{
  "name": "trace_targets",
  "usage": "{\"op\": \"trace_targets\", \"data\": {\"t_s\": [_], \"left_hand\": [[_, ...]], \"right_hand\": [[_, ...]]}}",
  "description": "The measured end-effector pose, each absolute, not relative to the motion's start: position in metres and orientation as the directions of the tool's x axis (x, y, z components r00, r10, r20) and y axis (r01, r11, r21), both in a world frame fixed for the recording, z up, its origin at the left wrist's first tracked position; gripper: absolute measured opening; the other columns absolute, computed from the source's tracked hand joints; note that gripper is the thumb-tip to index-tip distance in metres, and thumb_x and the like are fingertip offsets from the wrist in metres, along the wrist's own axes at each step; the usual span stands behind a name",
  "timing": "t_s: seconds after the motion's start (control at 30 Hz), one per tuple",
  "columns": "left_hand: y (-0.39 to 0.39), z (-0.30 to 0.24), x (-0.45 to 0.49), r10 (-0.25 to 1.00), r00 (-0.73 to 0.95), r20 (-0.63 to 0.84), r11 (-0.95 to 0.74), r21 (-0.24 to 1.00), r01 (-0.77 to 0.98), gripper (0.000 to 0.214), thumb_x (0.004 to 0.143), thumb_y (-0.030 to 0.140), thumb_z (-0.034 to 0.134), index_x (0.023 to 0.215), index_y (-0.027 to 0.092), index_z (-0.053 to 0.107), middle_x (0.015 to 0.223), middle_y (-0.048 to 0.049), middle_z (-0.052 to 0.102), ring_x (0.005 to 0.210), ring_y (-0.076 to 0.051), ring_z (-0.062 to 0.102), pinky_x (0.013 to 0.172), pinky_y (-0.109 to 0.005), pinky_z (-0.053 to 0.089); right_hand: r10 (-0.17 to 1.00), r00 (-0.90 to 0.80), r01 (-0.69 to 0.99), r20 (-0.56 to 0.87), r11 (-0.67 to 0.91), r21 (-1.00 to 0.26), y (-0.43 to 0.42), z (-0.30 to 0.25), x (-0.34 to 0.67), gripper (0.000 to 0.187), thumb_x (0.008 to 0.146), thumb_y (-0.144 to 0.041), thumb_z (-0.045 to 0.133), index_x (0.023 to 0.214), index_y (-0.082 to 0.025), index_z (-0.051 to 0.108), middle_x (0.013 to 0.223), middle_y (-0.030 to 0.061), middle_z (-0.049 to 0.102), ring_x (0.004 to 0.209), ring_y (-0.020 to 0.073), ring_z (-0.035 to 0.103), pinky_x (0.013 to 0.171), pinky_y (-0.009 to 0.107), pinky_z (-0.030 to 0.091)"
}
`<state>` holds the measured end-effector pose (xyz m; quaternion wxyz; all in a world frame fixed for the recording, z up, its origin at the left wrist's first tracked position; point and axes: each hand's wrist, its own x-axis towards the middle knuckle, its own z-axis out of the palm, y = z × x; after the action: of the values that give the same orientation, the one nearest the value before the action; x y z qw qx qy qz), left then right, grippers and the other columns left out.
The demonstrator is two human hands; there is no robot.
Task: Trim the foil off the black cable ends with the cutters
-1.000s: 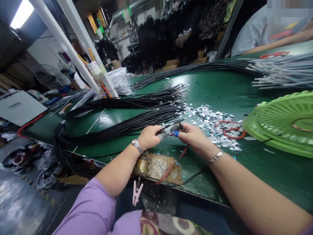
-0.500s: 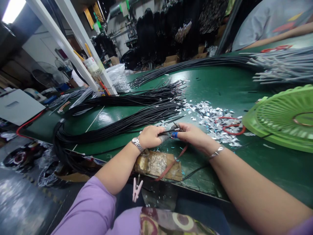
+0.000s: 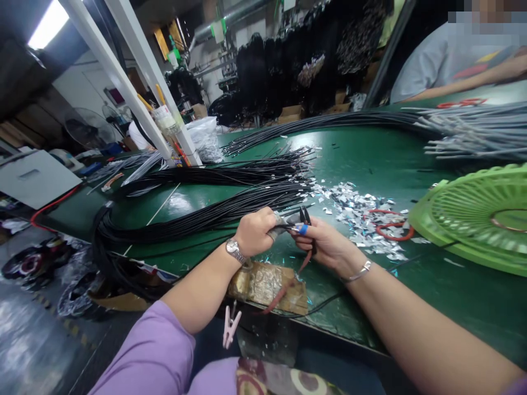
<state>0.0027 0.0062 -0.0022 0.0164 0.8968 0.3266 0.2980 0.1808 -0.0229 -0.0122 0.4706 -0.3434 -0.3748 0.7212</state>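
Observation:
My left hand [image 3: 256,231] is closed around the end part of a black cable [image 3: 281,226], with a greyish wrap showing at its fingers. Close to its right, my right hand [image 3: 327,241] has blue tape on a finger and grips small black cutters [image 3: 304,215], their jaws pointing up. The same hand's fingertips meet the stripped, silvery end of the cable. Just beyond both hands lies a thick bundle of black cables [image 3: 206,216], its trimmed ends facing right.
Foil scraps [image 3: 349,211] and red-handled scissors [image 3: 393,231] lie right of the bundle. A green fan [image 3: 473,214] stands at the right. Grey cables [image 3: 473,131] lie near a co-worker's arm [image 3: 465,82]. A taped cardboard piece [image 3: 267,285] and a pink clothespin [image 3: 231,327] sit at the front edge.
The right hand has turned so the cutters now stand upright and show more clearly. The hands are slightly farther apart, and the left one is closed more tightly. The view has shifted slightly.

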Motion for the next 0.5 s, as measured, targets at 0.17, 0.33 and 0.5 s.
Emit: {"op": "trace_targets", "data": {"t_s": [0.17,0.33,0.5], "left_hand": [[0.003,0.000,0.006,0.714,0.570,0.406,-0.696,0.497,0.518,0.018,0.081,0.030,0.058,0.077,0.015,0.065,0.067,-0.0025,0.062,0.061,-0.011,0.056,0.059,-0.023,0.043],[0.002,0.005,0.015,0.889,0.453,-0.073,-0.106,0.928,0.357,0.044,0.074,0.056,0.063,0.068,0.013,0.055,0.052,0.0032,0.054,0.037,-0.005,0.043,0.040,-0.018,0.032],[0.005,0.005,0.018,0.904,0.409,-0.125,0.021,0.968,0.250,0.055,0.062,0.066,0.067,0.060,0.015,0.048,0.047,0.0053,0.050,0.032,-0.003,0.037,0.034,-0.017,0.025]], "right_hand": [[0.993,-0.116,-0.326,-0.007,-0.045,-0.944,-0.028,-0.010,0.176,0.037,0.051,-0.035,0.081,0.072,-0.020,0.054,0.058,-0.0058,0.050,0.044,0.0049,0.030,0.040,0.021,0.020],[1.000,-0.006,-0.224,0.010,0.009,-0.975,-0.028,-0.012,0.175,0.039,0.057,-0.041,0.075,0.083,-0.021,0.055,0.060,-0.0052,0.051,0.045,0.0070,0.031,0.041,0.023,0.023],[0.997,0.015,-0.234,0.072,0.074,-0.969,-0.025,-0.018,0.174,0.049,0.061,-0.042,0.073,0.100,-0.023,0.051,0.086,0.0021,0.064,0.059,0.0117,0.050,0.047,0.024,0.036]]}}
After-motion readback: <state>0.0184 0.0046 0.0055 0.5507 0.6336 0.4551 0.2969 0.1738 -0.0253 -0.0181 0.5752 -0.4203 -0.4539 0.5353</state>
